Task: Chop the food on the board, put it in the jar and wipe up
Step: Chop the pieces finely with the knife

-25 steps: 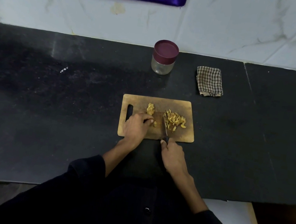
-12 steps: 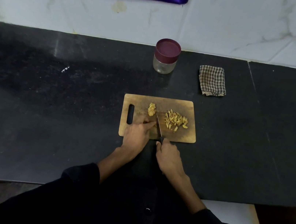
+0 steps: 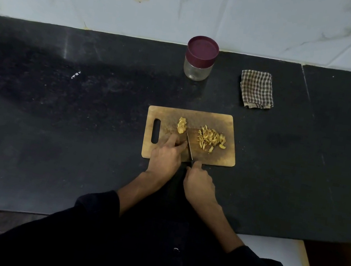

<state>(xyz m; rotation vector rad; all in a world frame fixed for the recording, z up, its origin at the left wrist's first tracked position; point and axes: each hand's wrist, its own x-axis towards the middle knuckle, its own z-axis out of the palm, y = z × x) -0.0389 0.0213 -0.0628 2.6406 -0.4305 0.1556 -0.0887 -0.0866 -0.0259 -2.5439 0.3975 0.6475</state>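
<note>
Chopped food (image 3: 211, 138): a loose heap of thin, pale yellow strips with darker edges, on the right half of the cutting board; a few strips lie scattered at its near edge.
Uncut piece (image 3: 182, 125): a small, knobbly, pale yellow lump left of the heap, apart from it, toward the far middle of the board.
Cutting board (image 3: 221, 158): wooden, rectangular with rounded corners, a slot handle at its left end, worn dark patches on its face; it lies flat on the bench in front of the person.
Knife (image 3: 189, 147): narrow blade running from the near board edge up toward the uncut piece, between the lump and the heap; its tip sits just beside the lump.
Right hand (image 3: 200, 182): at the near edge of the board, fingers clenched round the knife handle, which is mostly hidden in the grip.
Left hand (image 3: 165, 156): resting on the board left of the blade, fingers bent with their tips down on the wood just beside the blade; whether they hold a bit of food I cannot tell.
Jar (image 3: 200, 58): clear glass with a maroon lid on, upright at the back of the bench, well beyond the board.
Cloth (image 3: 257, 89): brown-and-white checked, folded, right of the jar.
Bench (image 3: 57, 126): black speckled stone against a pale marbled wall (image 3: 277, 22).
</note>
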